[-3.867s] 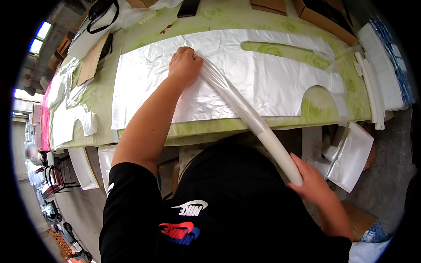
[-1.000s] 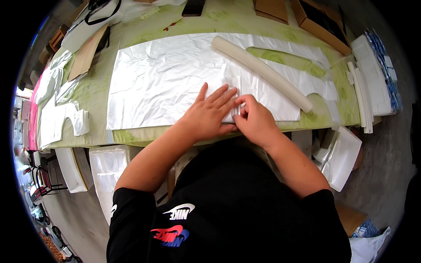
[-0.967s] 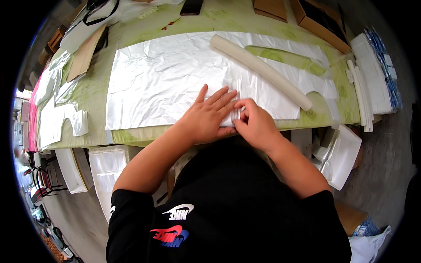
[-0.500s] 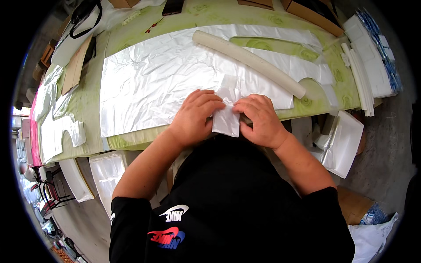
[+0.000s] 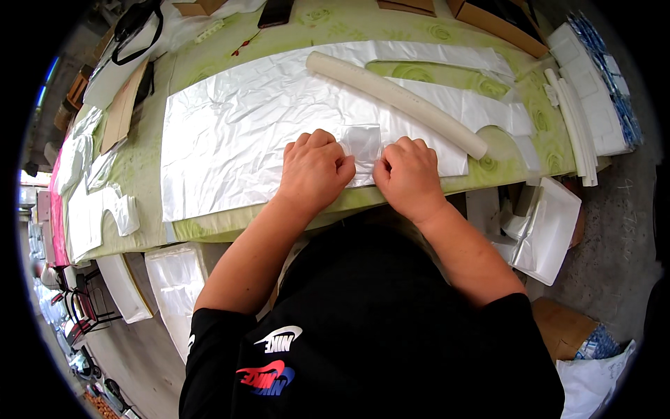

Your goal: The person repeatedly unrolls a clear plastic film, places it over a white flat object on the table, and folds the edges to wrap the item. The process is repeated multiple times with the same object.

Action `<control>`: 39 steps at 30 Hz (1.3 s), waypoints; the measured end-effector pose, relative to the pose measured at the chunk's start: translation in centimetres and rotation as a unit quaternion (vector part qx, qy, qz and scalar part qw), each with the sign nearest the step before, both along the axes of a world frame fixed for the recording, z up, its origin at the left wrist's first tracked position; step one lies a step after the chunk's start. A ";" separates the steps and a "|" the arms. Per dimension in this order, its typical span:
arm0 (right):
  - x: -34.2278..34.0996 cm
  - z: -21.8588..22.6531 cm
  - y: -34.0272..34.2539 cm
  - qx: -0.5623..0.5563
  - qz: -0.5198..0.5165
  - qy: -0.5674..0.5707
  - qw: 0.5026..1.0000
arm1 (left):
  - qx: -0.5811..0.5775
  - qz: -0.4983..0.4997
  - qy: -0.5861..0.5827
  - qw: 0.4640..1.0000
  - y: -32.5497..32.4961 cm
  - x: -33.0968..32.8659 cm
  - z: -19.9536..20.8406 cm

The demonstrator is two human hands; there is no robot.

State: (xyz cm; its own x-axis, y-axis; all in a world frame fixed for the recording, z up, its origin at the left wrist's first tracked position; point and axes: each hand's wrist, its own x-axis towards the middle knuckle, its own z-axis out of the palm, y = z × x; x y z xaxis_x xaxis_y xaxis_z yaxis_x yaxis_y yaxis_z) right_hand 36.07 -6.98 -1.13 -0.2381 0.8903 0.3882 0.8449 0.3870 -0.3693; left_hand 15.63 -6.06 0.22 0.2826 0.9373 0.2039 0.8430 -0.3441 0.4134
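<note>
1. Left hand (image 5: pixel 314 170): palm down, knuckles up, resting on the large crinkled white plastic sheet (image 5: pixel 237 140). The fingers are curled inward, with the tips pressing on the left edge of the small folded square of clear plastic film (image 5: pixel 363 144).
2. Right hand (image 5: pixel 407 176): palm down, knuckles up, mirroring the left hand. The fingers are bent, with the tips on the right edge of the folded film. Whether either hand pinches the film or only presses it flat cannot be told.
3. Forearms: both bare forearms enter from the lower part of the view and converge toward the film. The left forearm is angled up and to the right. The right forearm is angled up and to the left.
4. Folded film: located between the two hands, lying on the white sheet close to the near edge of the table with the green floral cloth (image 5: pixel 202 63).
5. Long white rolled tube (image 5: pixel 396 103): lies diagonally on the sheet, beyond the right hand and apart from it.
6. Stack of white cut plastic pieces (image 5: pixel 583 91): sits at the right end of the table.
7. Brown cardboard piece (image 5: pixel 124 105): lies at the left end, well apart from both hands.
</note>
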 end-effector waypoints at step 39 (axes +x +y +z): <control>-7.3 4.3 -7.1 -0.332 0.194 0.290 0.877 | -0.346 0.224 -0.797 0.441 -13.1 -4.9 1.7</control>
